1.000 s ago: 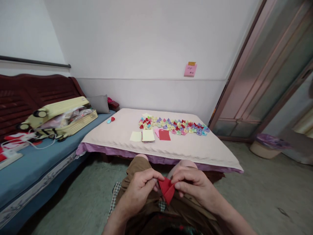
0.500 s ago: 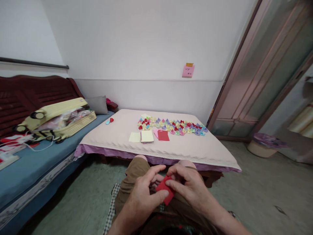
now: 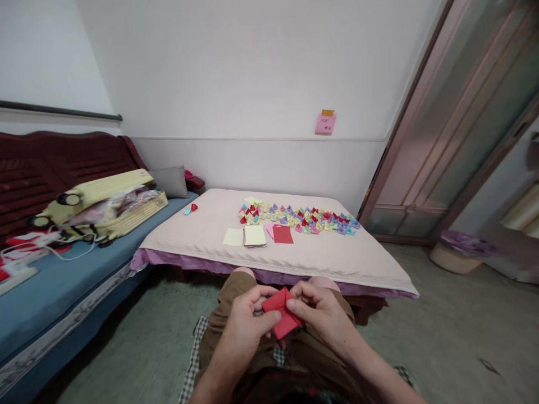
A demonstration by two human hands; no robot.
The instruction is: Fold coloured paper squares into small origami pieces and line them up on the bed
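A folded red paper (image 3: pixel 280 314) sits between both hands above my lap. My left hand (image 3: pixel 244 331) pinches its left side with thumb and fingers. My right hand (image 3: pixel 322 317) grips its right side, thumb on top. On the low table (image 3: pixel 202 238) ahead lie several small folded paper pieces (image 3: pixel 298 216) in many colours, in rows. In front of them are a yellow sheet stack (image 3: pixel 255 235), a loose pale yellow sheet (image 3: pixel 233 237) and a red sheet (image 3: pixel 282 234).
A blue-cushioned wooden sofa (image 3: pixel 54 280) runs along the left, carrying an open yellow suitcase (image 3: pixel 103 205) and a grey pillow (image 3: pixel 170 180). Two small folded pieces (image 3: pixel 190 209) lie at the table's left. A pink note (image 3: pixel 325 123) hangs on the wall. A basin (image 3: pixel 457 252) stands right.
The red paper has been turned and refolded between my hands, from a downward-pointing triangle to a flatter shape. Both hands kept hold and shifted slightly upward.
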